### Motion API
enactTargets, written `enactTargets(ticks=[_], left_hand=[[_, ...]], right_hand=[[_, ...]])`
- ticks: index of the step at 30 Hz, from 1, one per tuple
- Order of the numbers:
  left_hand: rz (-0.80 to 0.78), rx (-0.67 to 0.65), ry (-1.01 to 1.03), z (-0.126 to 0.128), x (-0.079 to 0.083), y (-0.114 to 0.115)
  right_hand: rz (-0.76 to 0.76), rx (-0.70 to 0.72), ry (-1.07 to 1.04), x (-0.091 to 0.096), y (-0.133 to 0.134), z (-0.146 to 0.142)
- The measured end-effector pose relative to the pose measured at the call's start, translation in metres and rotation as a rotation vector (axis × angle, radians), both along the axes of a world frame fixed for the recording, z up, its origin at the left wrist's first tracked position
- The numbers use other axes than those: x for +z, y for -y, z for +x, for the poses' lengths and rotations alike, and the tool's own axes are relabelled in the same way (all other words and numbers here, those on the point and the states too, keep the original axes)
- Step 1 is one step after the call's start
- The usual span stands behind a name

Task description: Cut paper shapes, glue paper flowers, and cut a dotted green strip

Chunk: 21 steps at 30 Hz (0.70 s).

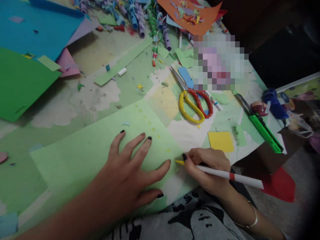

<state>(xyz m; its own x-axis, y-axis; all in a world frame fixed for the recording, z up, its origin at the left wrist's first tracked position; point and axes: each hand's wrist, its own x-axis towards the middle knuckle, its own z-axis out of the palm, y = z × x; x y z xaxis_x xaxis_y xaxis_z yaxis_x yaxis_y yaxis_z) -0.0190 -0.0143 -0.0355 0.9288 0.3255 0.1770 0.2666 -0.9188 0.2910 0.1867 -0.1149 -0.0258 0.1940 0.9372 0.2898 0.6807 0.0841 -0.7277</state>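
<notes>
A sheet of light green paper (82,150) lies on the table in front of me, with a row of small yellow dots along its right edge. My left hand (136,166) rests flat on it, fingers spread. In my right hand (208,166) is a white felt-tip pen (245,180) with a red band and a yellow tip. That tip points left at the sheet's lower right edge, close to my left index finger; whether it touches the paper I cannot tell. A small blue paper scrap (126,123) sits on the sheet above my left fingers.
Scissors (192,103) with yellow and red handles lie beyond the sheet. A green utility knife (266,131) is at the right table edge, blade showing. Near my right hand is a yellow paper square (221,141). Rolled paper tubes (140,20) and an orange sheet (197,25) holding scraps are at the back.
</notes>
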Motion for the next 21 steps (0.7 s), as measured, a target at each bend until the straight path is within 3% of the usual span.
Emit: enactTargets(ticks=[13, 21], left_hand=[[-0.009, 0.002, 0.014, 0.0002, -0.0013, -0.0004], [0.019, -0.008, -0.012, 0.0001, 0.0008, -0.0009]], right_hand=[[0.019, 0.045, -0.003, -0.0006, 0.0005, 0.0002], [0.033, -0.009, 0.021, 0.0011, -0.0011, -0.0013]])
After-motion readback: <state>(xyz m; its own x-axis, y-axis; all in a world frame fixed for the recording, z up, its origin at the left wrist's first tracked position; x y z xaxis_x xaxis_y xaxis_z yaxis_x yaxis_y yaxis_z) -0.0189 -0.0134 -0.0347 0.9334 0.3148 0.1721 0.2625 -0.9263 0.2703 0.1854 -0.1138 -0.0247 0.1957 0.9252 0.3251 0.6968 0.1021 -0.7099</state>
